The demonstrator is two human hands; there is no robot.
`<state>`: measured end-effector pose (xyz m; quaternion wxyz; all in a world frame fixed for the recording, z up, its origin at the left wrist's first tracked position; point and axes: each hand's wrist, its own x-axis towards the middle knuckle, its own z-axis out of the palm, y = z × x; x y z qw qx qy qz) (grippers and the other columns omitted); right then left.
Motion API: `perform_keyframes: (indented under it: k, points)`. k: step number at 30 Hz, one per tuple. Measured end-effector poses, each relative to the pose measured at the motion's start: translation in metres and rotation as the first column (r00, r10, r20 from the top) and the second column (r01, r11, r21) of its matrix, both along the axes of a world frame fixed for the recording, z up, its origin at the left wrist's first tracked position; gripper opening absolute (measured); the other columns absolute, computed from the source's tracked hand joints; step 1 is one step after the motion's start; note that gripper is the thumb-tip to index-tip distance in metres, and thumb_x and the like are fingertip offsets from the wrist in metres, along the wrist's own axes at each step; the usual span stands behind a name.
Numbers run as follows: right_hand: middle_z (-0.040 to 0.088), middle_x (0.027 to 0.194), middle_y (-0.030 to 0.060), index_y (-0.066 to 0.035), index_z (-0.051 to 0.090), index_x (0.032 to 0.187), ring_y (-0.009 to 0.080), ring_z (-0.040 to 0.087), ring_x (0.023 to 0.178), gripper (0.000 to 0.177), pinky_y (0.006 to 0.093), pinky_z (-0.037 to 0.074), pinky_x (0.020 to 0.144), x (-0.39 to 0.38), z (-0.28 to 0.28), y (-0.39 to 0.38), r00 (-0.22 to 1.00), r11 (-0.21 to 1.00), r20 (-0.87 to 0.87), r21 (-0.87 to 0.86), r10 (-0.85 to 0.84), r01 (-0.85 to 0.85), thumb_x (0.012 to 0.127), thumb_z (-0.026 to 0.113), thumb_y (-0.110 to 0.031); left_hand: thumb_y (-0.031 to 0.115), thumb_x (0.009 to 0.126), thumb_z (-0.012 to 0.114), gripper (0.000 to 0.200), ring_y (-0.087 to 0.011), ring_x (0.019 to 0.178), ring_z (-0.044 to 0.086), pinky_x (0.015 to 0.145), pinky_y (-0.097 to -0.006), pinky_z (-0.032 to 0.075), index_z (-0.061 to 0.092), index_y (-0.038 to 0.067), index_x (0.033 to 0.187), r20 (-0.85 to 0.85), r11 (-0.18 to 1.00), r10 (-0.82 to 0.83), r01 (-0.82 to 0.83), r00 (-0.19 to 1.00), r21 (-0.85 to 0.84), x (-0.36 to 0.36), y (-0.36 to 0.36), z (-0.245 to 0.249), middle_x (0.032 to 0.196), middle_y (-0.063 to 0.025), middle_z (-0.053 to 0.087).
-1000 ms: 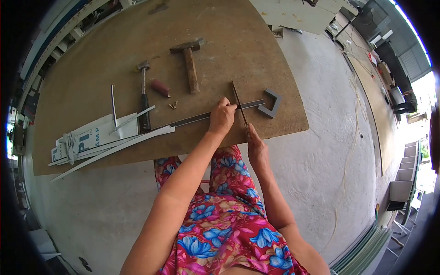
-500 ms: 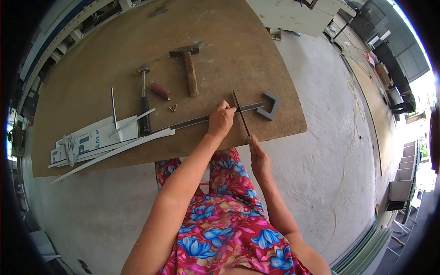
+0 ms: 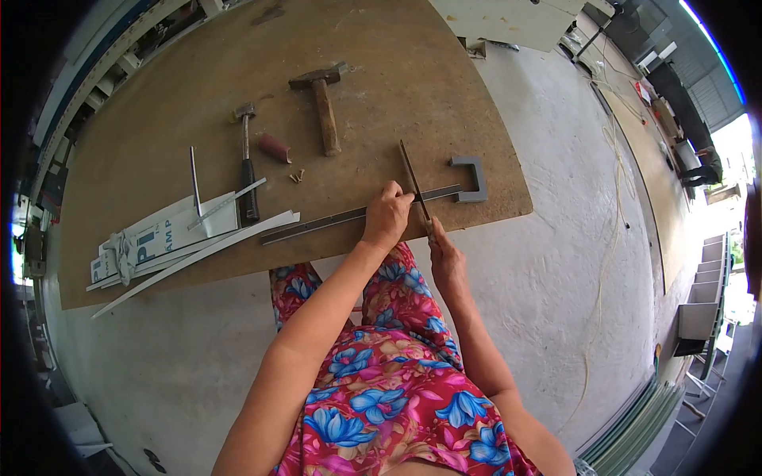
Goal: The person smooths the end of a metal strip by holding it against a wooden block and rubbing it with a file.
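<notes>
My left hand [image 3: 388, 216] is closed on a long dark grey metal bar [image 3: 321, 224] lying on the brown table, pinching it near its right part. In my right hand [image 3: 449, 260], at the table's front edge, is the handle end of a long thin dark blade-like tool [image 3: 407, 165]. Its blade crosses over the bar just right of my left fingertips. At the bar's right end lies a grey U-shaped piece [image 3: 479, 179], its opening facing left. The bar's left end lies close to the tip of a white strip [image 3: 262, 226].
A wooden-handled hammer [image 3: 325, 119], a black-gripped hammer [image 3: 248, 170], a dark red curved piece [image 3: 274, 148] and small screws [image 3: 297, 176] lie farther back on the table [image 3: 413, 71]. White panels [image 3: 159, 236] are at left. A person [image 3: 702, 168] is far right.
The bar's left end has swung toward the front edge and shows beyond the white strip. The U-shaped piece has turned to sit squarer at the bar's end. Both hands keep their grips.
</notes>
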<state>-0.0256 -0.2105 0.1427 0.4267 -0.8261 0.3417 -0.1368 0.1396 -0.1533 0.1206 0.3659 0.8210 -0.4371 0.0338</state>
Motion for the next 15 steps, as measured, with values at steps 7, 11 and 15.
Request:
perform_keyframes:
  k: [7,11,15]
  points:
    - [0.06,0.094,0.0284,-0.013,0.049,0.138,0.0317,0.066,0.083,0.044,0.0352,0.05,0.073,-0.033,-0.016,0.008,0.996,0.994,0.088,-0.103,0.03,-0.021,0.095,0.05,-0.005,0.009,0.082,0.064,0.007,-0.0297,0.076,0.063,0.066,-0.0394,0.054,0.069,0.005,0.08,0.063,0.999,0.019,-0.017,0.998,-0.043,-0.001,-0.001,-0.001,0.086,-0.0114,0.056]
    - [0.06,0.094,0.0287,-0.013,0.05,0.137,0.0343,0.065,0.081,0.044,0.0349,0.05,0.073,0.006,0.001,-0.001,1.0,1.0,0.014,-0.019,-0.021,0.021,0.094,0.048,-0.003,0.01,0.082,0.063,0.008,-0.0298,0.078,0.063,0.067,-0.0392,0.053,0.069,0.005,0.079,0.051,1.0,0.016,-0.015,0.999,-0.027,-0.002,-0.001,-0.003,0.086,-0.0116,0.056]
    - [0.059,0.094,0.029,-0.012,0.05,0.137,0.0346,0.062,0.075,0.044,0.035,0.05,0.072,-0.013,-0.01,0.005,0.993,0.994,0.113,-0.11,0.014,-0.002,0.094,0.048,-0.003,0.01,0.083,0.063,0.009,-0.0298,0.078,0.063,0.067,-0.0394,0.053,0.069,0.005,0.079,0.049,0.998,0.001,0.002,0.999,-0.062,0.002,-0.002,-0.002,0.086,-0.0117,0.056]
